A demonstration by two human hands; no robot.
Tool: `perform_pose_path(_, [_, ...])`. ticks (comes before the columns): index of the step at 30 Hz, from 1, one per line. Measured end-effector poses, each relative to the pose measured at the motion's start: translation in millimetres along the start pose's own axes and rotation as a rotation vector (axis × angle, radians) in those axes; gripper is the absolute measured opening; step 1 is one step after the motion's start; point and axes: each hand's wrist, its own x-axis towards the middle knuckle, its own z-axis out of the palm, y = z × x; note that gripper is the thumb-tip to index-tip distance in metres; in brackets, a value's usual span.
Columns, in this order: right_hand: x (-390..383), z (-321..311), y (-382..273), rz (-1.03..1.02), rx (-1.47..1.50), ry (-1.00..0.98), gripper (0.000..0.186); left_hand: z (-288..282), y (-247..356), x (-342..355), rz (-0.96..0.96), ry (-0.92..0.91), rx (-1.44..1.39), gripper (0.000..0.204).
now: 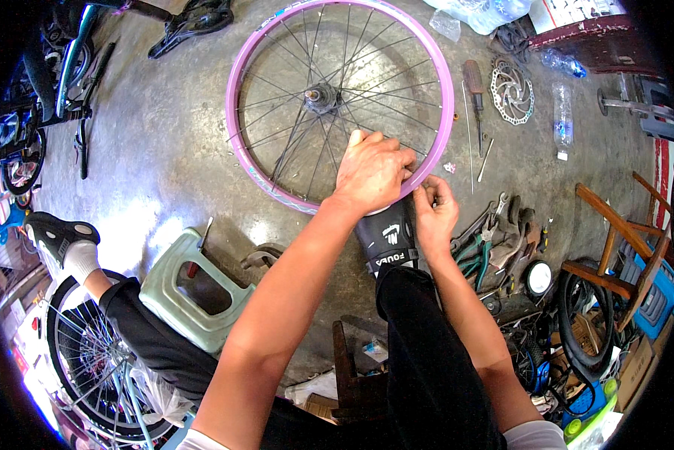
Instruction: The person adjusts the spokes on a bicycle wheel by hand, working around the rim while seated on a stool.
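A pink-purple bicycle wheel rim (pixel 234 97) with black spokes and a central hub (pixel 320 97) lies before me, with no tyre on it. Over the spokes at the near right side, my left hand (pixel 374 171) is closed, its fingers curled at the rim's inner edge. My right hand (pixel 436 210) is just outside that same stretch of rim, thumb and fingers brought together against it. Whatever is between those fingertips is too small or hidden to make out. My black shoe (pixel 388 234) is right beneath the hands, at the rim's near edge.
Right of the wheel lie a screwdriver (pixel 473 86), a brake disc (pixel 512 91), a plastic bottle (pixel 563 120) and a heap of pliers and wrenches (pixel 494 229). A pale green stool (pixel 168 274) stands at left. A wooden stool (pixel 611 281) and tyres (pixel 577 352) are at far right.
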Motion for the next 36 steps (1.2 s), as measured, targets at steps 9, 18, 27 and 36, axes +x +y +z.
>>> perform_pose_path(9, [-11.0, 5.7, -23.9, -0.045, -0.142, 0.017, 0.021, 4.6, 3.0, -0.1, -0.035, 0.001, 0.054, 0.014])
perform_pose_path(18, [-10.2, 7.7, -22.5, -0.027, -0.134, 0.031, 0.023, -1.9, 3.9, 0.5, -0.027, -0.029, 0.011, 0.014])
perform_pose_path(27, [-10.0, 7.7, -21.4, -0.043, -0.117, 0.02, 0.021, 1.0, 3.0, 0.7, -0.034, -0.022, 0.032, 0.014])
perform_pose_path(36, [-9.8, 7.9, -17.1, -0.055, -0.121, 0.017, 0.022, 0.1, 5.0, 1.6, -0.049, -0.042, 0.049, 0.014])
